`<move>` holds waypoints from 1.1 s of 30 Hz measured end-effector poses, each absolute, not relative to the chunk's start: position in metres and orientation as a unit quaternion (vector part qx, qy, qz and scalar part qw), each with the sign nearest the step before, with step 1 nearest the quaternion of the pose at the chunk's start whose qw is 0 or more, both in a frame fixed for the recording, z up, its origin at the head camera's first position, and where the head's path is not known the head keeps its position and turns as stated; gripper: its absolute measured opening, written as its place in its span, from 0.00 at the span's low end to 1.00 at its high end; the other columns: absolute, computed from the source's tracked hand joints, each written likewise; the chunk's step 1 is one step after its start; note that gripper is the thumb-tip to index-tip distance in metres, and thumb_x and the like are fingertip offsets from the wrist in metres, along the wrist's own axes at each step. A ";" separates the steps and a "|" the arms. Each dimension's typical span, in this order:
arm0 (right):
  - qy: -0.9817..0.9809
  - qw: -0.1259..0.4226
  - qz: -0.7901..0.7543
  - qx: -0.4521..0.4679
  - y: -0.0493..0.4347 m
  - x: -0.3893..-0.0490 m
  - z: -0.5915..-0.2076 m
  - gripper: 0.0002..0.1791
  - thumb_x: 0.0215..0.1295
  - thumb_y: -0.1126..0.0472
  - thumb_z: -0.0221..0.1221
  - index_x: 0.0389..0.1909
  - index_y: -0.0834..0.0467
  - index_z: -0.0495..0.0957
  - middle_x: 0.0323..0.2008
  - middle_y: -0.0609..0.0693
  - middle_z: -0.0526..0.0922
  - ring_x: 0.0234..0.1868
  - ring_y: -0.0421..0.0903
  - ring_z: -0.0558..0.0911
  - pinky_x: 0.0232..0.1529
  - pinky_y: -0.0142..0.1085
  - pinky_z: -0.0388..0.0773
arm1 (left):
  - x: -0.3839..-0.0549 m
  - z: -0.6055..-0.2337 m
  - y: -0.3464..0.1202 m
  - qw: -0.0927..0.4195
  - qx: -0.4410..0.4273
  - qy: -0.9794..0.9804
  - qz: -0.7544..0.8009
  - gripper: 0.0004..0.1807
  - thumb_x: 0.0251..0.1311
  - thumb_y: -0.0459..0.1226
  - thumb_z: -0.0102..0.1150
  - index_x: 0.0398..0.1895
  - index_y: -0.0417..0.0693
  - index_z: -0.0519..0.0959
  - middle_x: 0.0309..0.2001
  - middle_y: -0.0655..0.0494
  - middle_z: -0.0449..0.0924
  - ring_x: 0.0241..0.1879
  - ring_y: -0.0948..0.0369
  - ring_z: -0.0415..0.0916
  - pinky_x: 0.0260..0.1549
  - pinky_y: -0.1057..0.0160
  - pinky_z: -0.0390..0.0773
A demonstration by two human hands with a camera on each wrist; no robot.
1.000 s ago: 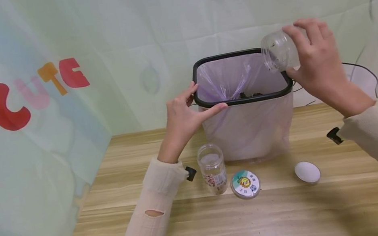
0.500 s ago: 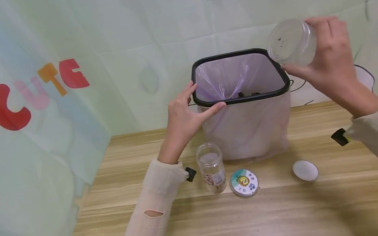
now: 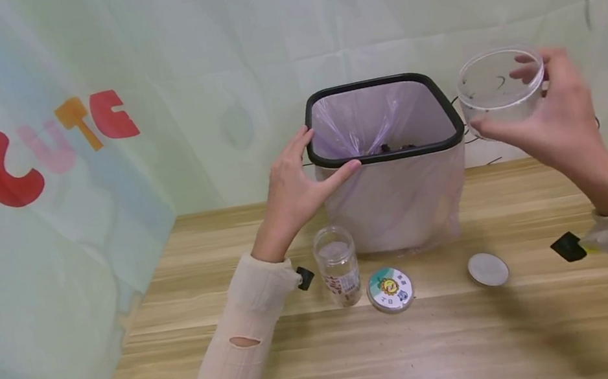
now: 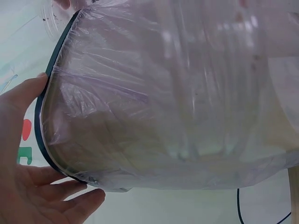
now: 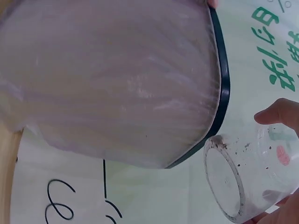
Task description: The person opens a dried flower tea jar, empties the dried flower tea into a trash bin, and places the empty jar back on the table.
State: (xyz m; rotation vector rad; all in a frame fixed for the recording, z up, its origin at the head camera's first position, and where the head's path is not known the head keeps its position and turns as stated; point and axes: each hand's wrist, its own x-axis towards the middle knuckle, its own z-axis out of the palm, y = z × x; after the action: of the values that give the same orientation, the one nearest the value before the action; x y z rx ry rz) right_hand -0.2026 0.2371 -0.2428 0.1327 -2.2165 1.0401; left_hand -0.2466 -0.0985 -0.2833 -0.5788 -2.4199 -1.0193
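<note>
My left hand (image 3: 301, 190) holds the left front corner of a trash bin (image 3: 400, 201) with a black rim and a thin purple-tinted liner. Its thumb lies on the front rim, its fingers on the left side. Dark scraps (image 3: 395, 148) show inside the bin. To the bin's right, my right hand (image 3: 560, 112) grips a wide clear plastic jar (image 3: 495, 85) in the air, thumb in front and fingers behind. That jar stands nearly upright, and in the right wrist view dark specks cling to its wall (image 5: 250, 168).
Another clear jar (image 3: 338, 269), with a printed label, stands on the wooden table (image 3: 319, 370) before the bin. Beside it lies a round lid (image 3: 391, 290) with a sunflower print. Further right is a small whitish disc (image 3: 488, 270). A printed cloth backdrop (image 3: 223, 44) hangs behind.
The right hand has drawn the jar from over the bin's right edge out to the right, turning it from tilted to nearly upright. The left hand keeps its place on the rim.
</note>
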 end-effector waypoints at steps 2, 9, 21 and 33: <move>-0.855 0.312 0.411 0.043 0.239 -0.195 -0.248 0.45 0.43 0.60 0.77 0.65 0.52 0.67 0.50 0.42 0.73 0.56 0.42 0.68 0.52 0.30 0.62 | -0.247 -0.283 -0.099 0.227 -0.211 -0.877 -0.367 0.53 0.50 0.64 0.70 0.71 0.40 0.66 0.73 0.45 0.61 0.72 0.54 0.58 0.69 0.52 0.60; -0.865 0.253 0.431 0.045 0.249 -0.174 -0.272 0.42 0.49 0.61 0.76 0.65 0.52 0.66 0.49 0.40 0.75 0.54 0.39 0.67 0.50 0.30 0.60 | -0.244 -0.286 -0.102 0.217 -0.197 -0.886 -0.360 0.55 0.52 0.66 0.65 0.75 0.42 0.61 0.75 0.47 0.57 0.74 0.55 0.54 0.70 0.53 0.58; -0.871 0.187 0.441 0.108 0.243 -0.154 -0.321 0.45 0.43 0.66 0.78 0.64 0.57 0.67 0.51 0.48 0.79 0.51 0.34 0.73 0.50 0.22 0.63 | -0.241 -0.289 -0.113 0.198 -0.160 -0.901 -0.350 0.52 0.56 0.70 0.56 0.76 0.49 0.62 0.72 0.53 0.65 0.70 0.55 0.62 0.66 0.52 0.64; -0.887 0.106 0.415 0.174 0.221 -0.159 -0.394 0.45 0.37 0.58 0.82 0.57 0.63 0.70 0.52 0.60 0.83 0.51 0.59 0.82 0.52 0.37 0.76 | -0.239 -0.294 -0.122 0.187 -0.153 -0.908 -0.343 0.48 0.61 0.70 0.50 0.75 0.47 0.63 0.71 0.52 0.66 0.69 0.54 0.64 0.66 0.52 0.65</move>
State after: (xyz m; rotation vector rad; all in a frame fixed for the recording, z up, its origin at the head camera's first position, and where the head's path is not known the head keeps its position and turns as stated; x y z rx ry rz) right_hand -0.1591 0.2213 -0.3945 0.5122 -2.6115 1.2217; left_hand -0.2394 -0.1218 -0.2942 -0.4303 -2.5565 -0.9652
